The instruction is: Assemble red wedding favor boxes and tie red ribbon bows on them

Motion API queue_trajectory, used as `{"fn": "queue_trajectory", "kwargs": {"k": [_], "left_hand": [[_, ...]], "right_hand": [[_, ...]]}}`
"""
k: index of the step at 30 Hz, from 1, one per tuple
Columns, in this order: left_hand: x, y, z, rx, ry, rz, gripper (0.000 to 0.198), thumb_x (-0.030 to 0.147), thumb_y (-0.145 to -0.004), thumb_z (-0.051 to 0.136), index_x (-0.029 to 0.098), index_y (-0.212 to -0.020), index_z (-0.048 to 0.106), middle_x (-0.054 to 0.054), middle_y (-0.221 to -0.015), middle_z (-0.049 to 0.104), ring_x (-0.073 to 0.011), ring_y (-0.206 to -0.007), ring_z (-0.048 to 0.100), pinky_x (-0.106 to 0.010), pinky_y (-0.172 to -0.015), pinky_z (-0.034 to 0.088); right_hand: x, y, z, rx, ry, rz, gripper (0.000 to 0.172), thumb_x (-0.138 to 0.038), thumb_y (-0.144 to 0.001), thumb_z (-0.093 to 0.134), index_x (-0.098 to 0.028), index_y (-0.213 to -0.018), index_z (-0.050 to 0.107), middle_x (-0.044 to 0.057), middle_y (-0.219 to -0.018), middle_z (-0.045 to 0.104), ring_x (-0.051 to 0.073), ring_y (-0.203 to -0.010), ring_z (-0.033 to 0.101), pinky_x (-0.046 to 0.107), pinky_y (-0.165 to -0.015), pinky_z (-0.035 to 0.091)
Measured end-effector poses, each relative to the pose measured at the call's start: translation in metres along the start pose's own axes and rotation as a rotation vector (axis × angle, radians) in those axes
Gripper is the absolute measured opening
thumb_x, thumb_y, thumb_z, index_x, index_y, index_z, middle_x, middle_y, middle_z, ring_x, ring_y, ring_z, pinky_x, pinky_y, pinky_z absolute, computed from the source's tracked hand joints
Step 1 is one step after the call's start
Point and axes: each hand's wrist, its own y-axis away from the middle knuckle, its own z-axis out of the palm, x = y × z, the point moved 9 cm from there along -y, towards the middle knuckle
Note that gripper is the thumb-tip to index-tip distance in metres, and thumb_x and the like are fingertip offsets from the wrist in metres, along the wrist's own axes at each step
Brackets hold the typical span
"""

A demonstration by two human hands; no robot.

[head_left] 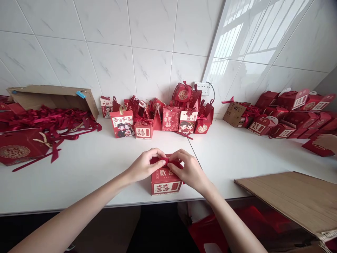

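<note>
A red gift box (166, 187) with gold and white lettering stands near the front edge of the white table. On its top is a dark red ribbon (166, 161) with a small knot or bow. My left hand (147, 163) pinches the ribbon from the left, thumb and fingertips pressed together. From the right, my right hand (188, 168) also pinches the ribbon, its fingertips almost touching those of my left hand. Both hands partly cover the top of the box.
Red gift boxes (171, 119) line the tiled wall. A cardboard box (52, 93) and loose red ribbons (52, 119) lie at left. More red boxes (289, 119) are piled at right. A cardboard flap (292, 196) juts over the front right edge.
</note>
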Motion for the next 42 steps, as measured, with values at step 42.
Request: {"fn": "queue_trajectory", "kwargs": {"k": [42], "left_hand": [[-0.024, 0.003, 0.01, 0.05, 0.36, -0.032, 0.038, 0.047, -0.067, 0.074, 0.015, -0.077, 0.058, -0.003, -0.077, 0.06, -0.0137, -0.073, 0.057, -0.027, -0.072, 0.044]], "right_hand": [[0.013, -0.002, 0.008, -0.034, 0.027, -0.024, 0.022, -0.036, -0.087, 0.048, -0.022, -0.073, 0.058, 0.003, -0.069, 0.064, 0.016, -0.059, 0.059, 0.026, -0.055, 0.047]]}}
